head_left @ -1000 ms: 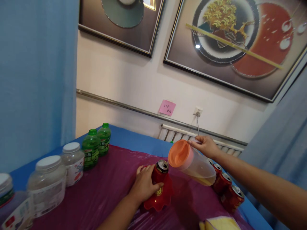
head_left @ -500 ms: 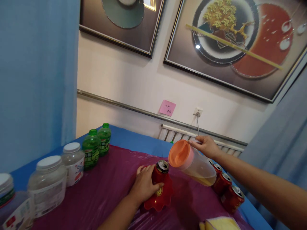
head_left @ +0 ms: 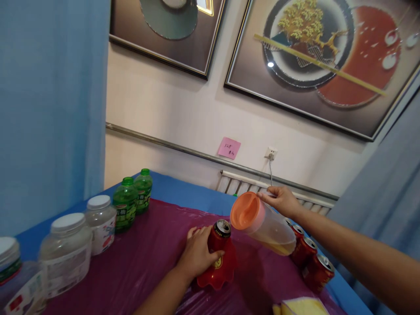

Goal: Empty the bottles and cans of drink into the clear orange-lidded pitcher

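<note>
My left hand (head_left: 199, 252) is wrapped round a red drink can (head_left: 219, 238) with an opened silver top. The can stands upright on a red scalloped dish (head_left: 216, 278). Up to the right, my right hand (head_left: 281, 199) grips the handle of a clear plastic pitcher (head_left: 271, 232). Its orange lid (head_left: 246, 211) points left and sits just beside the can's top, a small distance from it. The pitcher is tipped on its side, and some yellowish liquid (head_left: 278, 247) lies along its lower wall. I cannot make out a stream between lid and can.
Several red cans (head_left: 317, 271) stand in a row at the right. Along the left are green bottles (head_left: 124, 205) and clear jars with white lids (head_left: 67, 251). A folded yellow cloth (head_left: 303, 306) lies at the front. Purple sheeting (head_left: 144, 262) covers the blue table.
</note>
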Available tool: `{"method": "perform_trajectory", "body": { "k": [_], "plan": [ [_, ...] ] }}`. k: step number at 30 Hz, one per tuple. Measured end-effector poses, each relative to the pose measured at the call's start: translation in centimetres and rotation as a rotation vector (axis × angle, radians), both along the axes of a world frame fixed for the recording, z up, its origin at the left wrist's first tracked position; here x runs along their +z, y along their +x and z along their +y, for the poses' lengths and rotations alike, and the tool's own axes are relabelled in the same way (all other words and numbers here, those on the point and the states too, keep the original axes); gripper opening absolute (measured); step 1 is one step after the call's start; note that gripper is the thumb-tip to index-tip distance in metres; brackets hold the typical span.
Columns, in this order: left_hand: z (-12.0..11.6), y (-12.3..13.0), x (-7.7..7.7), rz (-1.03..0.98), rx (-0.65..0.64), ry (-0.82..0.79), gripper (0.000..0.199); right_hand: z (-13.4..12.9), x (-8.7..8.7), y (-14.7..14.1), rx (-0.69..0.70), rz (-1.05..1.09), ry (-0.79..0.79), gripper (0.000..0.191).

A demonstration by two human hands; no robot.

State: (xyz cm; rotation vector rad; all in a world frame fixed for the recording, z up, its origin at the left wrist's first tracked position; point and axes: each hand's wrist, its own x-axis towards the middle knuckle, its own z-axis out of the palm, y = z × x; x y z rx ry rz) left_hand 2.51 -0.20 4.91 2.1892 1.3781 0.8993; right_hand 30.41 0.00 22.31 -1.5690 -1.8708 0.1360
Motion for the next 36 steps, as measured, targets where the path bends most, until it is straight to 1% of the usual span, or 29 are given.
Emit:
{"method": "perform_trajectory", "body": {
  "k": [4, 8, 15, 28, 36],
  "plan": [
    [-0.06, 0.04, 0.16, -0.008, -0.004, -0.002, 0.067, -0.03, 0.14, -0.03, 0.002, -0.009, -0.007, 0.063],
    [-0.19, 0.07, 0.3, -0.009, -0.004, -0.009, 0.07, 0.03, 0.16, 0.03, 0.01, -0.002, -0.019, 0.062],
    [-0.13, 0.09, 0.12, -0.009, 0.0, 0.003, 0.068, 0.01, 0.06, 0.0, 0.003, -0.01, -0.034, 0.06],
    [-0.09, 0.02, -0.01, -0.011, -0.004, 0.008, 0.066, 0.12, -0.22, 0.33, 0.005, -0.016, -0.001, 0.063],
    [-0.04, 0.1, -0.09, -0.001, 0.004, 0.001, 0.07, 0.06, -0.08, 0.23, 0.0, -0.019, -0.024, 0.062]
  ]
}}
